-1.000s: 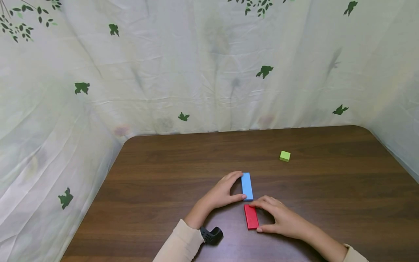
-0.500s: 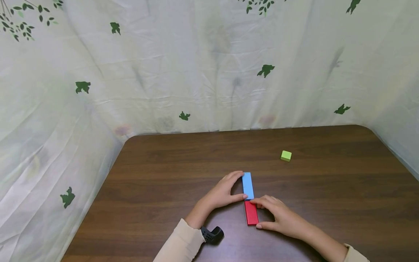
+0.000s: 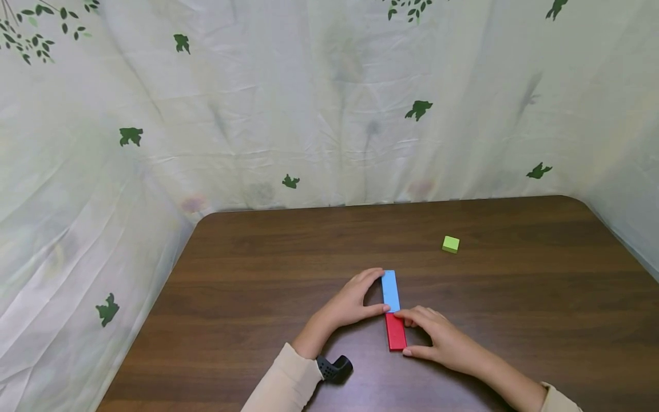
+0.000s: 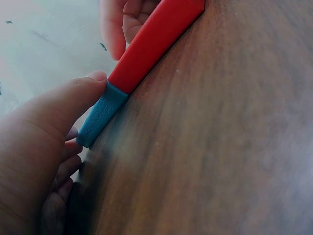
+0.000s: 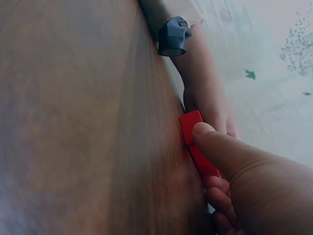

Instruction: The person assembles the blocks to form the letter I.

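1. Left hand [image 3: 350, 303] grips the blue block [image 3: 390, 290] from that block's left side: fingers curled at its far end, thumb pinching its near end.
2. Right hand [image 3: 443, 343] grips the red block [image 3: 395, 331] from that block's right side; fingers curl over its far end, thumb presses its near end.
3. Both blocks lie flat on the wooden table [image 3: 515, 320], end to end in one line. Red sits directly nearer the person than blue, and their short ends touch, as the left wrist view shows.
4. A second ago a gap showed between red and blue, and red lay slightly askew; now red is closed up against blue and aligned with it. Blue has not moved.
5. Green cube [image 3: 450, 244] stands well apart, beyond blue and to its right, in the same spot as before.
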A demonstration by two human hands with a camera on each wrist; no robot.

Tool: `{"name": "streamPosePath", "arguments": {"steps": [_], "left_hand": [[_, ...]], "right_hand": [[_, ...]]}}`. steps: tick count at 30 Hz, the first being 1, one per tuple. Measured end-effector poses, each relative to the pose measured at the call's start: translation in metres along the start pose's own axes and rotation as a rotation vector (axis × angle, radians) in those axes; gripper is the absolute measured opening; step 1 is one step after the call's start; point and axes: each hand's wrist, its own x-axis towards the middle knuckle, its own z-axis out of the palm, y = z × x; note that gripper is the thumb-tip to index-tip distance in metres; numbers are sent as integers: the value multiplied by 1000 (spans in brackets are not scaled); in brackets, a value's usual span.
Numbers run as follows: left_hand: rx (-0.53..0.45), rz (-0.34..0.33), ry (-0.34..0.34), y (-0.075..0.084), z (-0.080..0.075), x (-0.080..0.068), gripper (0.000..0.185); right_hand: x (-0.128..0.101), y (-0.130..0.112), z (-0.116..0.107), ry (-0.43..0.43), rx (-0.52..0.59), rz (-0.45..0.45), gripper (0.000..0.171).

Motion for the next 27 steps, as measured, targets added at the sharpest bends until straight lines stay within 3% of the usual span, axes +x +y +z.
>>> {"name": "streamPosePath", "arguments": {"steps": [10,17,27], "left_hand": [[-5,3,1,1,-1,0,69],[-62,-28,15,1,-1,-3,67],[-55,-2,44,2,-1,-10,70]], "right_hand": [[0,1,0,7,-5,-17,55],[0,1,0,-3,2,-6,55],[0,2,1,8,8,-17,55]]}}
